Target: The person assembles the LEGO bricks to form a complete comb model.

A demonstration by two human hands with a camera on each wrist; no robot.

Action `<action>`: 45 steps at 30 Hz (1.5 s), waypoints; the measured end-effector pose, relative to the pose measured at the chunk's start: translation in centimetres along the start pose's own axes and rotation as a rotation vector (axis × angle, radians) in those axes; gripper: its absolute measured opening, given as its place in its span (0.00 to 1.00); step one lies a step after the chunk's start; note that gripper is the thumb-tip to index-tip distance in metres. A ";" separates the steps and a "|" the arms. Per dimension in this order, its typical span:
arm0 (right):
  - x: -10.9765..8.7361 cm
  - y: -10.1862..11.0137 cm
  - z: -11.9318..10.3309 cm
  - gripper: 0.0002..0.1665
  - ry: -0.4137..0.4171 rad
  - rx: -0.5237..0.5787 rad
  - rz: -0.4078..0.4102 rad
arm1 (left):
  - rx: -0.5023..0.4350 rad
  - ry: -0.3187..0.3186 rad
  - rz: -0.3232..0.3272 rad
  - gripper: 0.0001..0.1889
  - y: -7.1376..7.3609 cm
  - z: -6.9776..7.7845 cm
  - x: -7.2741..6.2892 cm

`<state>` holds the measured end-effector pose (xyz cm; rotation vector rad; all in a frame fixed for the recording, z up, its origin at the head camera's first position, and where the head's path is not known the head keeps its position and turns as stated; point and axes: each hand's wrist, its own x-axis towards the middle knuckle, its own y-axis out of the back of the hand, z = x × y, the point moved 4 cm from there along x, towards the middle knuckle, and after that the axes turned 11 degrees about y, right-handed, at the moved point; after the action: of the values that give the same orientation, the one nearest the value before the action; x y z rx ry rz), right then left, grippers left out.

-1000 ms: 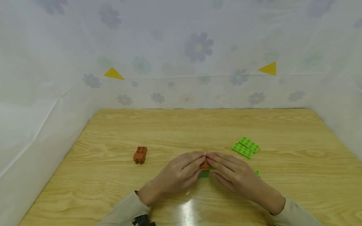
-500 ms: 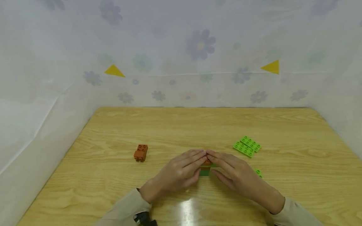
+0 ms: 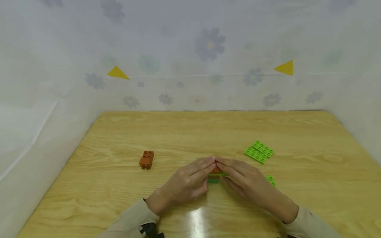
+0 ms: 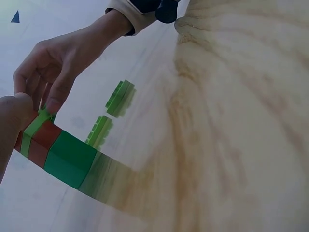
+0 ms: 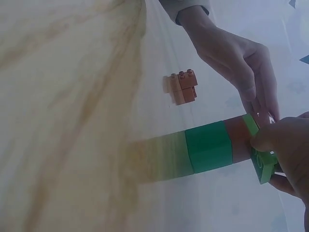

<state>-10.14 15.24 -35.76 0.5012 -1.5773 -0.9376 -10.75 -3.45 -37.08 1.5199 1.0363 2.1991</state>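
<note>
A small block tower stands on the table between both hands. Its base is a dark green brick (image 3: 213, 181), with a brown brick (image 4: 44, 141) above it. Over that lies a light green plate (image 5: 263, 166), which juts out to one side. An orange-brown brick (image 3: 216, 170) tops the tower, partly covered by fingers. My left hand (image 3: 189, 180) grips the upper tower from the left, fingertips on the top brick. From the right, my right hand (image 3: 248, 180) holds the upper part, its thumb against the light green plate in the right wrist view. The two hands' fingertips nearly meet.
Two brown bricks (image 3: 147, 160), joined off-centre, lie left on the wooden table (image 3: 98, 198). Two light green plates (image 3: 259, 152) lie side by side at the right. Another light green plate (image 3: 270, 180) is partly hidden behind the right forearm. A flowered sheet (image 3: 190, 66) hangs behind.
The hands stay around the tower's top with only slight finger shifts. The whole head view has moved a little, and the loose bricks lie as before.
</note>
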 end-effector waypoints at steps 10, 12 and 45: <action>0.2 0.0 0.0 0.26 -0.011 -0.033 0.002 | 0.006 0.016 0.016 0.24 0.3 0.0 0.4; 0.2 -0.1 -0.1 0.26 -0.014 -0.036 0.002 | -0.019 0.028 0.016 0.23 0.4 0.0 0.5; 0.0 1.0 -0.7 0.27 -0.015 -0.055 -0.012 | -0.275 0.635 -0.636 0.42 -2.4 -3.4 0.8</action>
<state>-9.28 15.67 -34.98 0.4659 -1.5590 -0.9932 -14.50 -2.65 -38.83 0.2849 1.1097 2.2229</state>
